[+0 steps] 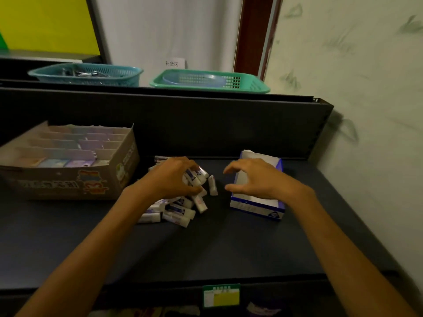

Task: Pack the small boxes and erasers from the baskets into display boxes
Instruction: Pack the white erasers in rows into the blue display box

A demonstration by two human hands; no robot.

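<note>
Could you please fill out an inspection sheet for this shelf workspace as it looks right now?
Surface: dark shelf, matte, with a raised back panel.
Job's things: pile of erasers at centre, one single eraser standing apart; blue-and-white display box open, right of the pile, seemingly empty; divided cardboard box at left, front row partly filled.
Clutter: nothing seen.
Grippers: left hand grips several erasers on the pile; right hand hovers open over the display box.
Cables: nothing seen.
Surroundings: teal basket and green basket on the upper ledge, paper sign, price tag on the shelf edge.
</note>
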